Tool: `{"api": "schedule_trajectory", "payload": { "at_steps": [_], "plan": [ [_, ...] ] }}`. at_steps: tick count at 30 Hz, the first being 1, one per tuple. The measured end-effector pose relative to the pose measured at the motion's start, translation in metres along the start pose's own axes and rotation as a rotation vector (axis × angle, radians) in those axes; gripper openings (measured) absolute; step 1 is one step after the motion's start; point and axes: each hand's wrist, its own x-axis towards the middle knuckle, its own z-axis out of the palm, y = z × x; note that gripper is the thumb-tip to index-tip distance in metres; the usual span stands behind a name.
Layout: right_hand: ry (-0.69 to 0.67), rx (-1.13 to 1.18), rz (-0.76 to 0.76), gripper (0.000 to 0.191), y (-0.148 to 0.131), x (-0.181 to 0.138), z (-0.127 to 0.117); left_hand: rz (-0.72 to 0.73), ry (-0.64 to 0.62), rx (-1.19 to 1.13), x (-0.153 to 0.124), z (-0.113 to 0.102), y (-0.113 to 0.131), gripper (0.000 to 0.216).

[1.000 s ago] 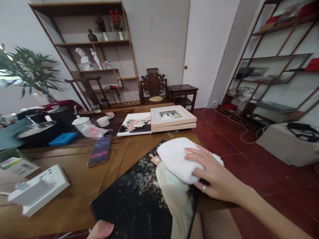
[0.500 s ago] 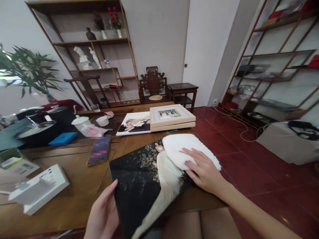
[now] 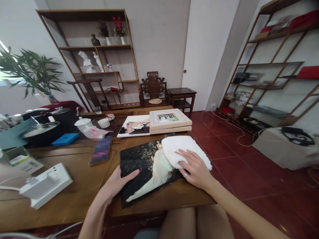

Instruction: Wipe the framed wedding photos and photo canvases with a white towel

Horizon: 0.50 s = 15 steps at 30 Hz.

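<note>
A dark photo panel (image 3: 139,177) showing a figure in a long pale gown lies at the front edge of the wooden table. My left hand (image 3: 119,181) grips its left edge, thumb on the printed face and the other fingers hidden beneath. Over the panel's upper right part spreads a fluffy white cloth (image 3: 178,146), which hides that corner. My right hand (image 3: 195,167), with a ring on one finger, holds the cloth against the panel, fingertips resting on top of it.
Behind the panel are stacked light-wood picture frames (image 3: 171,126) and a white-edged photo print (image 3: 129,127). To the left stand a white charger-like device (image 3: 47,186), a blue box (image 3: 65,139), a pixelated packet (image 3: 101,149), a white teapot (image 3: 83,123) and dark pots.
The panel has tipped flatter onto the table and shifted away from me. My left hand moved up and right, its thumb now over the face. The cloth and right hand shifted slightly left.
</note>
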Motion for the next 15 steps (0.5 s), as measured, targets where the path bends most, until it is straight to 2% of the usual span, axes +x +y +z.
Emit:
{"api": "schedule_trajectory", "payload": {
  "at_steps": [6, 12, 15],
  "plan": [
    [0.025, 0.036, -0.044, 0.011, -0.002, -0.002, -0.002, -0.032, -0.099, 0.109, 0.013, -0.017, 0.016, 0.062],
    [0.056, 0.070, -0.049, 0.013, -0.002, -0.006, -0.006, 0.005, -0.226, 0.200, 0.033, -0.028, 0.023, 0.056],
    [0.013, 0.079, -0.067, 0.014, -0.004, -0.005, -0.008, -0.006, -0.154, 0.301, 0.039, -0.027, 0.022, 0.051]
  ]
}}
